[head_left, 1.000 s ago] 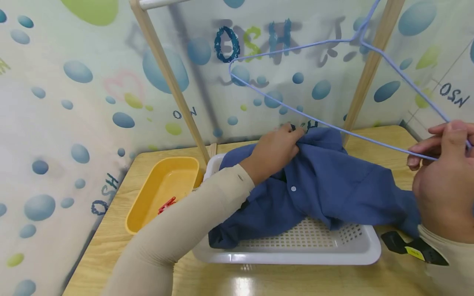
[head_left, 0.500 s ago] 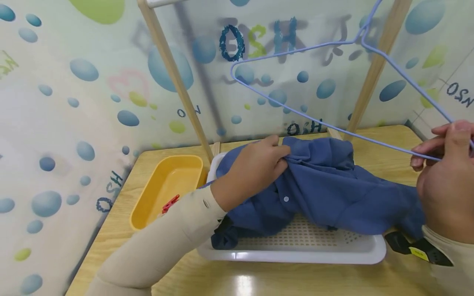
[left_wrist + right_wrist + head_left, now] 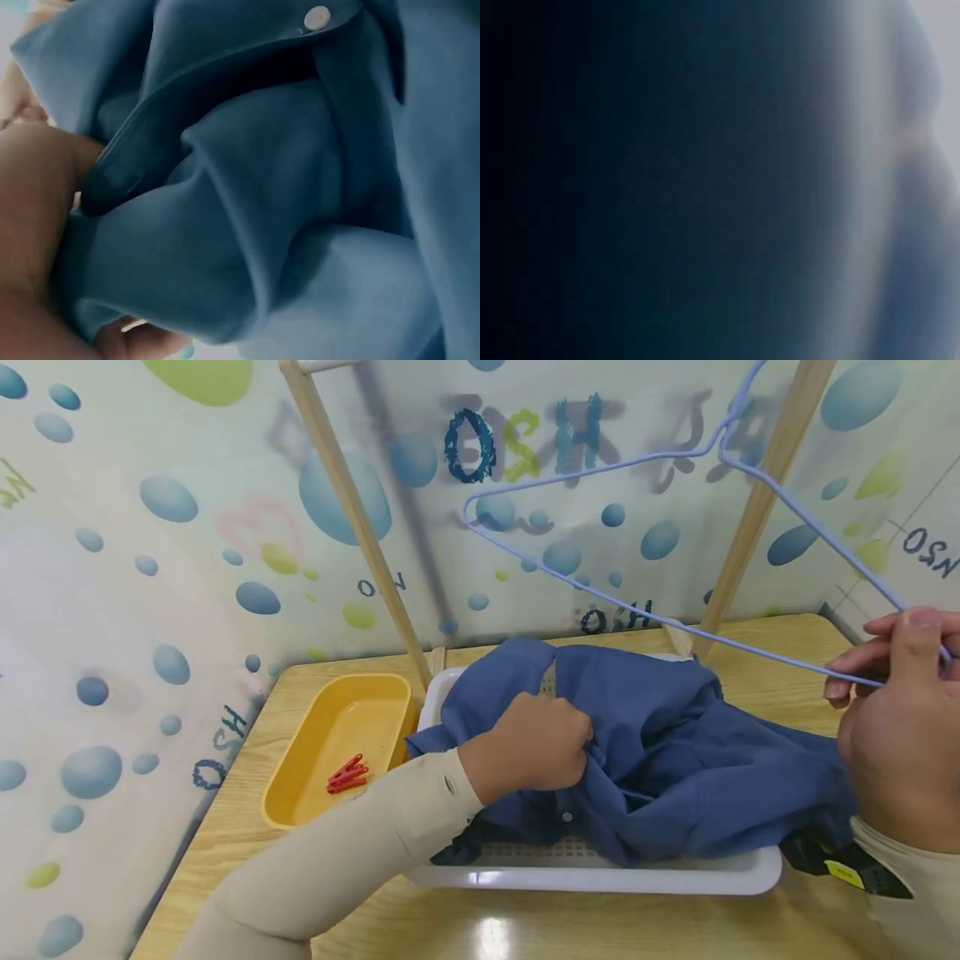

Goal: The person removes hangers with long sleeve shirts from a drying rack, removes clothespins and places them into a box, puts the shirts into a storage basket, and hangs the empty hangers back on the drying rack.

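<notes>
A blue buttoned shirt (image 3: 652, 710) lies bunched over a white perforated basket (image 3: 600, 881). My left hand (image 3: 536, 743) grips a fold of its cloth above the basket's middle; in the left wrist view the fingers of this hand (image 3: 34, 225) are partly behind the fabric, and a white button (image 3: 317, 17) shows. My right hand (image 3: 903, 718) holds a light blue wire hanger (image 3: 726, 428) by one end, raised over the shirt. Part of the shirt reaches my right wrist; how it lies there is hidden. Dark blurred cloth (image 3: 705, 180) fills most of the right wrist view.
A yellow tray (image 3: 300, 760) with red clothes pegs (image 3: 347, 774) stands left of the basket. Behind it rises a wooden rack, with a left post (image 3: 352, 510) and a right post (image 3: 757, 518). All stand on a wooden table (image 3: 225, 860) against a patterned wall.
My left hand has come down and nearer from the shirt's far edge, drawing cloth along; the shirt has spread over more of the basket. The hanger has tilted slightly in my right hand.
</notes>
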`<state>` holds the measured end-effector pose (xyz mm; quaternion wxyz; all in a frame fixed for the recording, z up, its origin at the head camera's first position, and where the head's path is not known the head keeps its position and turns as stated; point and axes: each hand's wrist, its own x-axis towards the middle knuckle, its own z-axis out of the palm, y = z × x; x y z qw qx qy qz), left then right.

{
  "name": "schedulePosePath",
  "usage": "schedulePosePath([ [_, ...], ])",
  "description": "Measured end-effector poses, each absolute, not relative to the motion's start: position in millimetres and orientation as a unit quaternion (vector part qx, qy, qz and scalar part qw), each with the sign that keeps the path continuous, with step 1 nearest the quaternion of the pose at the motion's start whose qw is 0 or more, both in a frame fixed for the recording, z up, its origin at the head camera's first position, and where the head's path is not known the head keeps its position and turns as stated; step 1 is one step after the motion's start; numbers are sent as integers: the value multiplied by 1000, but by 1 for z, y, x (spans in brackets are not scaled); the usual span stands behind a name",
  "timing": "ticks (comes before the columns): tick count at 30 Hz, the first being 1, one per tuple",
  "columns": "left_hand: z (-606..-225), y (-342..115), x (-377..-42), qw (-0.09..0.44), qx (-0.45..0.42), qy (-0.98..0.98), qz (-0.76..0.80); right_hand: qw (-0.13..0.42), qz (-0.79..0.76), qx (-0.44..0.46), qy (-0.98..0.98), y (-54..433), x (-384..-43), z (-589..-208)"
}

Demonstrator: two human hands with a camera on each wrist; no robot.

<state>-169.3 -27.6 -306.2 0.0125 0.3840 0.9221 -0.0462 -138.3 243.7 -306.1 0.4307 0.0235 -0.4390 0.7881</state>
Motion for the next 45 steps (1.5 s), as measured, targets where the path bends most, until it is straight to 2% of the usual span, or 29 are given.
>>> schedulePosePath([
  [4, -316, -20, -175, 105, 377, 916, -86, 438, 797, 44, -414, 241, -141, -305],
  [7, -321, -15, -176, 143, 382, 906, -111, 442, 793, 51, -417, 240, -142, -305],
  [13, -332, -4, -173, 174, 405, 883, -162, 454, 749, 73, -477, 239, -140, -306],
  [26, -347, 5, -173, 215, 401, 866, -207, 425, 785, 81, -444, 240, -140, -305],
  [38, -348, 3, -168, 205, 395, 872, -206, 416, 784, 83, -453, 240, -139, -306],
  [41, -341, 1, -172, 178, 397, 881, -184, 414, 788, 82, -448, 240, -139, -307],
  [45, -328, 0, -177, 107, 406, 900, -114, 412, 794, 85, -439, 241, -140, -307],
])
